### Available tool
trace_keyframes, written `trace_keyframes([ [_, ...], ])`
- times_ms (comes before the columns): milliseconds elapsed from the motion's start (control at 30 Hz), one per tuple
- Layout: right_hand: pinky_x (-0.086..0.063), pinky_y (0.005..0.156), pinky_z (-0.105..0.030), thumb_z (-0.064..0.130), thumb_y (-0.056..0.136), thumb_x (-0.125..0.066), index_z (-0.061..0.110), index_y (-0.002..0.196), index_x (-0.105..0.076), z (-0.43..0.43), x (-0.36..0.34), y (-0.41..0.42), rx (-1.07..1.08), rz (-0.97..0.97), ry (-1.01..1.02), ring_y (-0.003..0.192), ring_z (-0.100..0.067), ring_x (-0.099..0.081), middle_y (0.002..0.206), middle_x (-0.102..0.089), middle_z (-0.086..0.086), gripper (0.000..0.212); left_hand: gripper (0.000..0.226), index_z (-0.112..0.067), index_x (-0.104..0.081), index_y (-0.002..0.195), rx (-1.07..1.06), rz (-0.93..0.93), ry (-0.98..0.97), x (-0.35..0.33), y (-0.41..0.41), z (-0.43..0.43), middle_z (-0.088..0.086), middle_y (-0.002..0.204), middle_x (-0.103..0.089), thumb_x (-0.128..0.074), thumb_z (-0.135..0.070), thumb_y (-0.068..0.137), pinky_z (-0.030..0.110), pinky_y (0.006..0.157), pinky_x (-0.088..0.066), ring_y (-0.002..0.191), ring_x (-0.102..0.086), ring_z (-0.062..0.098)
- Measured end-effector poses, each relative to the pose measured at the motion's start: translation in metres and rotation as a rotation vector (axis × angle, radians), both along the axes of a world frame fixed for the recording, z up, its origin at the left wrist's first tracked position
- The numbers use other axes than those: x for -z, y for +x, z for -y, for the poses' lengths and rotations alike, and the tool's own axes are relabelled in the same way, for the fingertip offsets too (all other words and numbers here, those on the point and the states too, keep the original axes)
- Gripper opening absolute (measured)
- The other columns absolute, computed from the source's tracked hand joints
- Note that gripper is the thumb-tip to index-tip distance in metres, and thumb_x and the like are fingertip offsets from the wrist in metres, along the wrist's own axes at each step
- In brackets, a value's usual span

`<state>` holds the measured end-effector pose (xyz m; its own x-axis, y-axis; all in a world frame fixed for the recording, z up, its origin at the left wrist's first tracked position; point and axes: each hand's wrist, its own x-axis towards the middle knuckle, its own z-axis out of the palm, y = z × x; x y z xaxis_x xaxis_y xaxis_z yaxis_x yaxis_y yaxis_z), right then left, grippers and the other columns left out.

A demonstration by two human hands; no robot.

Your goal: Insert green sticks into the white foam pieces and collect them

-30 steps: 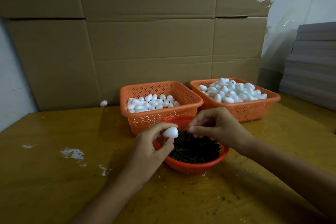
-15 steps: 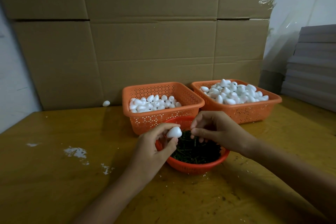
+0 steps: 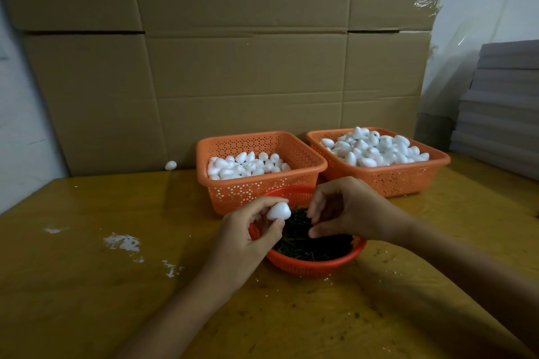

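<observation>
My left hand (image 3: 245,237) pinches one white foam piece (image 3: 279,211) between thumb and fingertips, over the left rim of a round red basket (image 3: 315,269). The basket is full of dark green sticks (image 3: 316,248). My right hand (image 3: 353,213) hovers over the sticks with bent fingers, its thumb held apart from them. I see no stick between them. Behind stand two square orange baskets: the left one (image 3: 262,194) holds a shallow layer of foam pieces (image 3: 248,166), and the right one (image 3: 388,181) is heaped with them (image 3: 373,148).
A wall of cardboard boxes (image 3: 233,67) closes off the back of the yellow wooden table (image 3: 87,300). A stray foam piece (image 3: 170,165) lies at its foot. White crumbs (image 3: 122,242) mark the table on the left. Grey boards (image 3: 501,114) are stacked at the right.
My right hand has dropped lower over the green sticks and its thumb and fingers have spread apart. My left hand still holds the foam piece in the same place.
</observation>
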<state>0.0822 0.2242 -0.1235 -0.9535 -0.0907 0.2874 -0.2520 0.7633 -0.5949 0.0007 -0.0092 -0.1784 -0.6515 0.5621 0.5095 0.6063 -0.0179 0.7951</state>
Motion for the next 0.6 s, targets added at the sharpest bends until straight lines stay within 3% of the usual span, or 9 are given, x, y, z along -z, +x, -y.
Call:
trace_keyframes([
  [100, -0.06, 0.09, -0.026, 0.014, 0.076, -0.09, 0.022, 0.095, -0.077, -0.005, -0.005, 0.0, -0.046, 0.07, -0.027, 0.096, -0.007, -0.075, 0.098, -0.079, 0.006, 0.024, 0.031, -0.041, -0.069, 0.117, 0.002, -0.007, -0.005, 0.0, 0.0, 0.0, -0.021, 0.104, -0.072, -0.069, -0.015, 0.1, 0.018, 0.06, -0.053, 0.095, -0.069, 0.008],
  [233, -0.056, 0.085, -0.014, 0.012, 0.081, -0.087, 0.023, 0.095, -0.079, -0.006, -0.003, -0.001, -0.053, 0.088, 0.072, 0.094, 0.002, -0.073, 0.097, -0.079, 0.013, 0.02, 0.03, -0.039, -0.069, 0.118, 0.0, -0.007, -0.001, 0.0, -0.001, -0.001, -0.02, 0.105, -0.072, -0.068, -0.015, 0.101, 0.018, 0.059, -0.052, 0.095, -0.07, 0.011],
  [400, -0.056, 0.086, -0.014, 0.005, 0.085, -0.082, 0.024, 0.098, -0.081, -0.009, -0.006, -0.003, -0.055, 0.124, 0.123, 0.101, 0.002, -0.072, 0.103, -0.078, 0.015, 0.023, 0.029, -0.036, -0.07, 0.12, 0.009, -0.009, 0.004, 0.0, -0.002, -0.001, -0.021, 0.107, -0.072, -0.068, -0.014, 0.101, 0.016, 0.061, -0.052, 0.097, -0.07, 0.008],
  [600, -0.056, 0.092, -0.02, 0.009, 0.086, -0.082, 0.03, 0.1, -0.08, -0.002, 0.004, 0.0, 0.033, -0.086, 0.324, 0.103, 0.007, -0.068, 0.104, -0.075, 0.023, 0.025, 0.025, -0.039, -0.07, 0.117, 0.024, 0.005, 0.019, 0.0, -0.001, 0.0, -0.019, 0.107, -0.072, -0.067, -0.023, 0.099, 0.018, 0.059, -0.053, 0.094, -0.07, 0.01],
])
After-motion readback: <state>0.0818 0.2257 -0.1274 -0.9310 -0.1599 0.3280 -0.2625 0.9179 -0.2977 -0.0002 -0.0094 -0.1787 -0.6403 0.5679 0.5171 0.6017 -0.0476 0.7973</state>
